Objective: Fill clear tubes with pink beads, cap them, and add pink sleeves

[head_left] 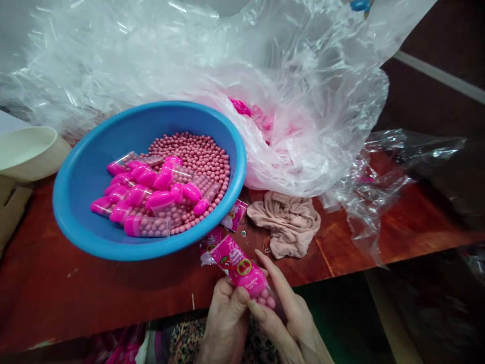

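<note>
Left hand [224,319] and right hand [295,318] are at the near edge of the red-brown wooden bench [417,237], just past the edge and over the person's patterned clothing [189,341]. Both hands are closed on 1 pink-labelled bead tube [238,267]. The left thumb and fingers [237,302] pinch its lower end. The right fingers [275,283] are extended along its upper side, and the right thumb presses beneath it. Pink beads [265,298] show at the tube's lower end.

A blue plastic basin [151,106] stands on the bench, up and to the left of the hands. It holds loose pink beads [197,154] and more than 10 filled, pink-capped tubes [147,199] lying together. Printed pink packets [235,215] lie on the bench between the basin and the hands. A crumpled beige cloth [284,225] lies to their right.

A large clear polythene bag [310,101] rises behind the basin, touching its rim, with pink contents [240,107] visible inside. A cream bowl [26,151] and a cardboard box [11,207] stand at the far left.
</note>
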Demonstrator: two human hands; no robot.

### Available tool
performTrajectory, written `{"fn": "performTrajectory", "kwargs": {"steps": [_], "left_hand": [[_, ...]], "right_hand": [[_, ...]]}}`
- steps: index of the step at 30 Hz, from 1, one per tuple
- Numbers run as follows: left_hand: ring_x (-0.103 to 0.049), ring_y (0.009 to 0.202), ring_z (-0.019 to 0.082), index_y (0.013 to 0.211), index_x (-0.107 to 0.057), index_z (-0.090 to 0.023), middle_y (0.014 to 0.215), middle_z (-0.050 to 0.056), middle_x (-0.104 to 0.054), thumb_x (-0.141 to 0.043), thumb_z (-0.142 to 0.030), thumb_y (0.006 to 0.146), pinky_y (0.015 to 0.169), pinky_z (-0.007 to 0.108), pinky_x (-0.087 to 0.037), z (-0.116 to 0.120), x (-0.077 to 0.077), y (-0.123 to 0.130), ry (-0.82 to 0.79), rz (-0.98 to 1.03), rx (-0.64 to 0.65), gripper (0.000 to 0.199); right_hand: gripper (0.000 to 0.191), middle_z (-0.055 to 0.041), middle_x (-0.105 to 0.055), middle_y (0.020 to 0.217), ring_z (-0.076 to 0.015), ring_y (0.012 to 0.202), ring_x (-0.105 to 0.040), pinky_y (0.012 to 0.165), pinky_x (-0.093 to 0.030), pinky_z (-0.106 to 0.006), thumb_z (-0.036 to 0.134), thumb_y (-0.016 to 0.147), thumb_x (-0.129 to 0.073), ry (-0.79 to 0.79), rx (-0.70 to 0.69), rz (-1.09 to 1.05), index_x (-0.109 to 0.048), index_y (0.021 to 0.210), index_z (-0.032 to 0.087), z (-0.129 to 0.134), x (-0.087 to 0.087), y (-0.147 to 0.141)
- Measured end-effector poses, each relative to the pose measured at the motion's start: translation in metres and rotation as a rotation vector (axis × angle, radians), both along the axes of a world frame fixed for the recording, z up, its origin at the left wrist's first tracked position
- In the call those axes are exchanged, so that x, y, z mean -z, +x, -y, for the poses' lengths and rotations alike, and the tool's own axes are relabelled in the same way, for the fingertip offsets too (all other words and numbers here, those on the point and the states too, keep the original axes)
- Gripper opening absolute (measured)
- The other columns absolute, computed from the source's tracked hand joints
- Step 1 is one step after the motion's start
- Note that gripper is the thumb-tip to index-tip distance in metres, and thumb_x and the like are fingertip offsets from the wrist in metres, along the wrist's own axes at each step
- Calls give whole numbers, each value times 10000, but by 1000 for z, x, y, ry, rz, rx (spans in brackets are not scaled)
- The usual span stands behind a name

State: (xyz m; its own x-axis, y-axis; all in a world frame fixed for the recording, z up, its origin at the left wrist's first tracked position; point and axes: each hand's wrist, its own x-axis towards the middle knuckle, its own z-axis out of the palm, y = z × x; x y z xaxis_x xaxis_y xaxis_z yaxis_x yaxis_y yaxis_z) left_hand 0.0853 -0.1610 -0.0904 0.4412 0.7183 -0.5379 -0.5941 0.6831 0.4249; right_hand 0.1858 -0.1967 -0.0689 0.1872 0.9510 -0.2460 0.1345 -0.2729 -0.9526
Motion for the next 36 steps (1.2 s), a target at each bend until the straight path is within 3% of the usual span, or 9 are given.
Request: {"fn": "performTrajectory", "kwargs": {"steps": [4,7,12,15,18,23,27,31,36], "left_hand": [[-648,649,171,732,-701,-160,600,30,-668,-763,-360,672,748,314,-493,3,2,-2,-8,-21,48,218],[-650,664,184,743,-711,-155,616,40,-682,-780,-350,650,751,328,-494,0,-1,-6,1,-69,102,227],[-644,703,184,863,-726,-155,720,64,-700,-746,-391,682,743,304,-488,-6,-12,-5,19,-137,66,298],[-628,720,159,852,-727,-157,769,60,-698,-736,-440,677,723,256,-478,-6,-13,-3,-20,-167,-14,333],[-608,649,127,819,-718,-158,720,34,-686,-734,-406,693,636,215,-463,-5,-9,-1,-71,-215,-32,278],[-638,712,214,792,-730,-101,761,101,-700,-689,-447,701,614,254,-463,-3,-4,2,134,-73,136,360],[-651,808,243,855,-730,-124,827,105,-711,-654,-407,751,741,308,-486,-4,-5,2,91,-23,164,311],[-631,947,261,957,-724,-149,917,113,-719,-613,-418,799,893,359,-455,-5,-5,0,77,-18,116,331],[-591,1068,249,1009,-722,-206,1044,100,-712,-599,-411,815,996,360,-392,-1,0,4,104,-97,-9,308]], "right_hand": [[606,-94,-614,1193,-164,865,-669,777,-515,-238,461,874,-495,-21,47,-5,-330,1395,200,4,1,-2],[651,-100,-654,1106,-181,844,-675,750,-528,-259,515,871,-463,-3,-10,22,-307,1408,180,6,5,0],[755,-61,-702,724,-189,539,-665,495,-539,-254,563,874,-406,50,-86,205,-184,1453,131,0,14,4],[798,-102,-712,788,-196,529,-672,495,-551,-260,612,864,-342,167,-88,319,-178,1452,98,-5,17,2],[776,-125,-714,823,-190,536,-681,563,-567,-256,602,885,-273,157,-130,361,-196,1446,72,-7,14,-2],[695,-80,-698,671,-193,484,-662,448,-532,-234,518,926,-279,210,-179,466,-185,1447,67,-4,7,-4],[653,-104,-707,777,-186,608,-683,559,-556,-238,473,941,-299,284,-148,437,-223,1434,52,-8,9,-1],[544,-54,-710,752,-132,555,-667,566,-548,-177,413,934,-394,405,-33,401,-361,1392,122,-20,13,-3],[352,-65,-690,1092,-122,913,-679,825,-510,-152,140,903,-478,489,136,372,-552,1246,173,-27,18,-14]]}}
